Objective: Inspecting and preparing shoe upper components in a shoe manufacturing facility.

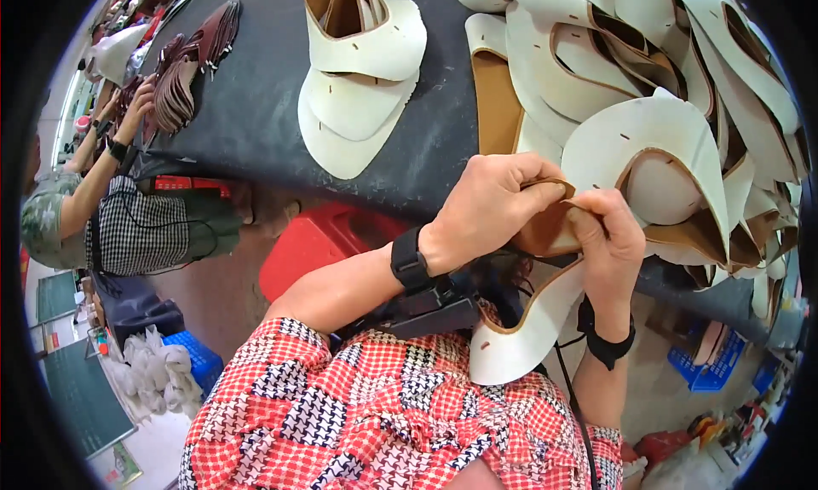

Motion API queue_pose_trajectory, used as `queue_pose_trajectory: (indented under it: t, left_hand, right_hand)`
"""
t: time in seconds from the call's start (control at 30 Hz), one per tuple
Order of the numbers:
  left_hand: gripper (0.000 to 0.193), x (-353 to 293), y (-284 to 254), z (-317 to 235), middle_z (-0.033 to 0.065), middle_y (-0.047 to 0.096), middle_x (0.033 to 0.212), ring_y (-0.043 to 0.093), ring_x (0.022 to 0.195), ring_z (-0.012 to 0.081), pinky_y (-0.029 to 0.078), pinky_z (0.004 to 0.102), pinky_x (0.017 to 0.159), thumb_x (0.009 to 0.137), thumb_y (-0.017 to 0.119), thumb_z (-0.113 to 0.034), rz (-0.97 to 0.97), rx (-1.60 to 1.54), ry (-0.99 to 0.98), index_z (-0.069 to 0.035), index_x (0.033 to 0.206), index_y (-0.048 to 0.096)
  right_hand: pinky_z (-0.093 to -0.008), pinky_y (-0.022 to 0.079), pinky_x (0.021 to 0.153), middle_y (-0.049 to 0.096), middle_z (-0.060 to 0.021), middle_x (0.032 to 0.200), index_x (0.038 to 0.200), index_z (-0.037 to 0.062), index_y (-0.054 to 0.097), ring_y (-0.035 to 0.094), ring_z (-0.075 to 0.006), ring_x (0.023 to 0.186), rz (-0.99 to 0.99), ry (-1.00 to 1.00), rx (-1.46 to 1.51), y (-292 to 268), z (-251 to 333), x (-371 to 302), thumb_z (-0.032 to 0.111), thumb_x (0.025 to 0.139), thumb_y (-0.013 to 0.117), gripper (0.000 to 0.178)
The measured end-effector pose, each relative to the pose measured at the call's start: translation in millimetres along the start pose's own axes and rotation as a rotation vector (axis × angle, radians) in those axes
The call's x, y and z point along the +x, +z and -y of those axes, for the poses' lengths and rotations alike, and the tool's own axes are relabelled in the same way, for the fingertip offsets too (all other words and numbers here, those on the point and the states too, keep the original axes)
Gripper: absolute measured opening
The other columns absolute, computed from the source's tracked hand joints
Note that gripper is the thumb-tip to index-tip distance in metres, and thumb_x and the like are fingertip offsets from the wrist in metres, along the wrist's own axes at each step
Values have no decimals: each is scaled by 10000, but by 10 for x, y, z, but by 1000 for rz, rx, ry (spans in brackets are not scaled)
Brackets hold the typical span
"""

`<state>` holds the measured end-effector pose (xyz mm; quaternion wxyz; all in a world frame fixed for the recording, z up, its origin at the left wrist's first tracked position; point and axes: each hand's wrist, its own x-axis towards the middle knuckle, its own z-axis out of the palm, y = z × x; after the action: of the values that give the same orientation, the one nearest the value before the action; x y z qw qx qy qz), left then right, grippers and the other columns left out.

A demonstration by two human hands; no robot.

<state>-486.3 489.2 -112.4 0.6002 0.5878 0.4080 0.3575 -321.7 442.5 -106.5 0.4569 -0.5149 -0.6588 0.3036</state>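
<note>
Head view: fingers (535, 198) pinch a brown-marked white piece (530, 345).

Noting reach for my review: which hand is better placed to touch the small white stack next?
Probably the left hand: it is nearer that small white stack; the right hand is nearer the big pile. Both pinch the white piece.

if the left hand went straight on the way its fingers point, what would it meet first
The left hand, pinching the white and brown piece, would likely meet the right hand first, just ahead of it, though depth is hard to judge.
</note>
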Motion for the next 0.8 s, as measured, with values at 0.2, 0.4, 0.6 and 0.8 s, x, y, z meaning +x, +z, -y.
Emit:
queue_pose_trajectory:
  t: [0.2, 0.4, 0.6, 0.8]
  left_hand:
    - [130, -117, 28, -106, 59, 605, 683, 525, 585, 51, 448, 215, 545, 851, 581, -76, -66, 314, 123, 0, 949, 618]
    - [138, -192, 124, -105, 116, 602, 718, 565, 589, 118, 470, 236, 573, 845, 576, -68, -159, 384, 203, -15, 966, 618]
    - [152, -186, 193, -115, 120, 603, 753, 560, 604, 116, 470, 236, 582, 844, 576, -64, -179, 382, 190, -9, 981, 613]
    - [149, -149, 246, -124, 46, 597, 749, 514, 646, 40, 446, 203, 585, 848, 575, -41, -172, 348, 124, 12, 982, 614]
  right_hand:
    - [-234, 435, 636, 567, -66, 787, 902, -13, 585, 542, -152, 695, -6, -54, -29, -37, -48, 29, 20, 828, 616, 87]
    - [-241, 434, 608, 559, -69, 769, 896, -12, 586, 539, -154, 670, 87, -80, -37, -136, -37, 118, 24, 828, 617, 83]
    - [-244, 430, 592, 547, -68, 749, 888, -3, 587, 526, -158, 643, 72, -106, -22, -154, -112, 149, 23, 827, 616, 73]
    - [-257, 429, 559, 538, -70, 733, 883, 2, 593, 520, -155, 613, 68, -84, 5, -168, -159, 167, 27, 818, 627, 78]
